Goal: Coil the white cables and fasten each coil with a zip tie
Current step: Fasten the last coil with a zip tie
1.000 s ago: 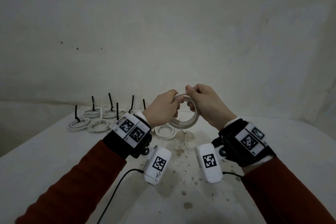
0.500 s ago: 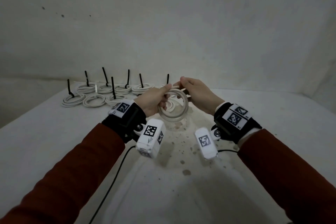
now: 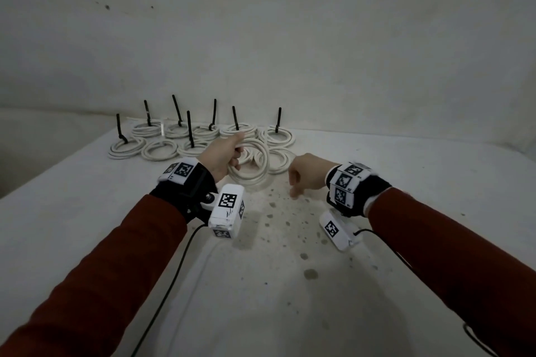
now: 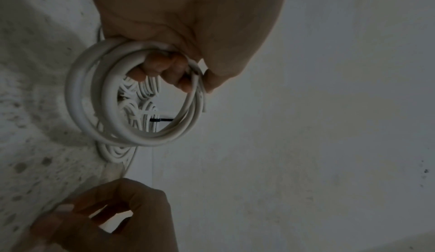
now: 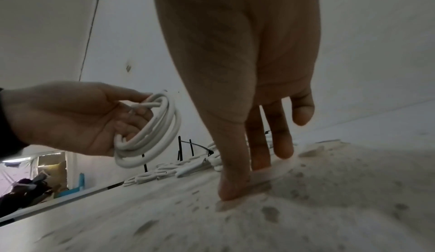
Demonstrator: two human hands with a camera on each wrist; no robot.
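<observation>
A white cable coil (image 3: 251,167) is held above the bench (image 3: 87,211) in the left hand (image 3: 222,158), while the right hand (image 3: 308,175) reaches down to the surface.

The coil is gripped at its top, with the left fingers (image 4: 164,70) curled through the loops and the thumb closed over them; no zip tie is seen on it. The right hand is held with fingers extended downward and nothing clearly gripped, its fingertips (image 5: 231,191) touching the stained middle of the bench beside a pale strip that cannot be identified. Finished coils (image 3: 203,139) with upright black zip ties (image 3: 190,129) are grouped toward the bench's far left corner, just behind the held coil.
</observation>
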